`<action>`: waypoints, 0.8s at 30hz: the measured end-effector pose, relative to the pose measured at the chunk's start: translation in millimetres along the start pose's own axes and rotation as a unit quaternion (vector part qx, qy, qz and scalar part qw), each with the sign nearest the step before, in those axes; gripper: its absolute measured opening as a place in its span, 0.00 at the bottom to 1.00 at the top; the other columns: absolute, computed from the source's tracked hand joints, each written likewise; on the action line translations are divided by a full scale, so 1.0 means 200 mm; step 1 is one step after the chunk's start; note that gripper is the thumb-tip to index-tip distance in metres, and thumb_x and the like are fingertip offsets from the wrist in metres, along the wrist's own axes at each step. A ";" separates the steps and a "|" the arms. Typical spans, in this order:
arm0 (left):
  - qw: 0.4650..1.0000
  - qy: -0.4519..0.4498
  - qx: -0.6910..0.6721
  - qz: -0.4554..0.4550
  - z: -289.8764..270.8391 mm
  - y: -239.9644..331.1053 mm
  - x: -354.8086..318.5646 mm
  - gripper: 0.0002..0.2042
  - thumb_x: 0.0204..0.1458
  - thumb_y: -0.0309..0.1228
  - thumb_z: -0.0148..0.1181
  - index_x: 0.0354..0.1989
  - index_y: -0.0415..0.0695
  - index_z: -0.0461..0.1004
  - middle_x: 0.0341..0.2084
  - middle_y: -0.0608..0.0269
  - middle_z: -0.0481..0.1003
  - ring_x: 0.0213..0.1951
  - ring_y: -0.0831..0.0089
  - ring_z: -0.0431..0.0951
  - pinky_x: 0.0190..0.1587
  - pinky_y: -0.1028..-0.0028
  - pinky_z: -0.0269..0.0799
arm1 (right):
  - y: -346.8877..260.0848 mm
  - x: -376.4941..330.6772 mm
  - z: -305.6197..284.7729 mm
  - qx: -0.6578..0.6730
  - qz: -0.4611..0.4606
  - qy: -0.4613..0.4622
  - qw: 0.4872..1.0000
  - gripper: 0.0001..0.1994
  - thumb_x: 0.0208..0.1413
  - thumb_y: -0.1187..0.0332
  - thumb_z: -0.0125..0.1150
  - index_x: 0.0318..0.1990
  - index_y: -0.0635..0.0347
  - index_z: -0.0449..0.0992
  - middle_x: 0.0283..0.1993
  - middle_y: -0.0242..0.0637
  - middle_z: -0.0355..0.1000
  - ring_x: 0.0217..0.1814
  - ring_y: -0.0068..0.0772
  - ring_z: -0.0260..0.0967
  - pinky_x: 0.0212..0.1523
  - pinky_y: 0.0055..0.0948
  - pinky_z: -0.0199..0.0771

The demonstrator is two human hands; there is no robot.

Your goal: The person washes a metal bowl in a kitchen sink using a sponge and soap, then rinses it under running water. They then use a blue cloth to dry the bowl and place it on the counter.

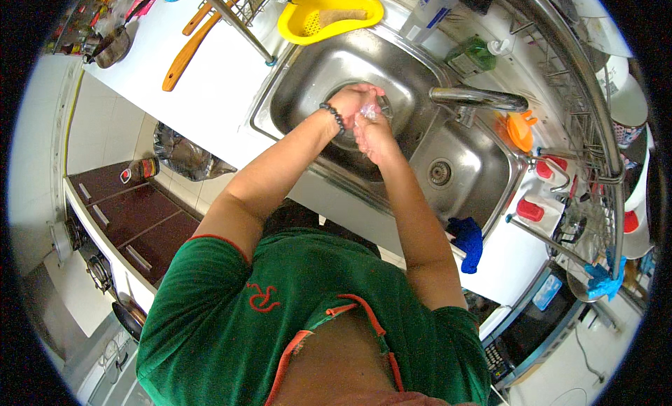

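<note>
Both my hands are close together over the large basin of the steel sink (288, 101). My left hand (353, 99), with a dark beaded bracelet at the wrist, curls its fingers around a small clear, shiny thing (369, 112). Closed on the same thing from the near side is my right hand (376, 134). Whether it is plastic, glass or foam I cannot make out. Under and behind the hands, a round see-through or shiny object (387, 110) sits in the basin, mostly hidden by them.
A chrome faucet (479, 99) reaches over the sink, right of my hands. The smaller basin (458, 164) has a drain. A yellow strainer basket (294, 17) stands at the far rim. Wooden utensils (189, 56) lie on the left counter; a blue cloth (465, 245) hangs at the near right.
</note>
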State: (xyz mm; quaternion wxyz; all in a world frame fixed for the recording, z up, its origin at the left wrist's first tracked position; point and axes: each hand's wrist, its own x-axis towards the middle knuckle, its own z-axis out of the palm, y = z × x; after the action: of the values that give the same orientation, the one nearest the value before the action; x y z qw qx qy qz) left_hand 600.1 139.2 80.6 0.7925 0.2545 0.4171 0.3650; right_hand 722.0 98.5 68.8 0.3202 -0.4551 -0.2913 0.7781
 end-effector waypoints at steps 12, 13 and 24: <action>0.983 0.171 0.025 0.057 -0.06 -0.17 0.08 0.05 0.52 0.27 0.49 0.35 0.39 0.67 0.21 0.64 0.69 0.25 0.76 0.68 0.29 0.78 0.65 | 0.10 0.04 0.07 -0.531 -0.142 0.177 0.817 0.13 0.46 0.63 0.53 0.32 0.67 0.71 0.29 0.56 0.70 0.34 0.58 0.68 0.36 0.45 0.67; 0.983 0.163 0.033 0.073 -0.07 -0.17 0.06 0.07 0.52 0.27 0.50 0.36 0.39 0.67 0.24 0.63 0.70 0.28 0.76 0.70 0.33 0.78 0.66 | 0.13 0.06 0.03 -0.524 -0.157 0.193 0.815 0.13 0.46 0.64 0.53 0.34 0.66 0.71 0.31 0.56 0.70 0.36 0.57 0.68 0.37 0.45 0.67; 0.894 0.242 0.361 0.112 -0.34 -0.04 -0.49 0.09 0.52 0.28 0.50 0.40 0.38 0.68 0.32 0.65 0.71 0.36 0.79 0.68 0.40 0.80 0.64 | 0.50 0.40 -0.43 -0.031 0.092 0.410 0.907 0.24 0.43 0.77 0.57 0.50 0.64 0.59 0.45 0.48 0.64 0.38 0.42 0.67 0.28 0.38 0.72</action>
State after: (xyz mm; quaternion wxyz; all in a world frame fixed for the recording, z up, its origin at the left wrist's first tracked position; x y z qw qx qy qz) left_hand 506.8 64.3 86.1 0.4745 0.4723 0.6675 0.3260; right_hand 745.3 111.2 -82.8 0.3242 -0.7684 -0.1154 0.5396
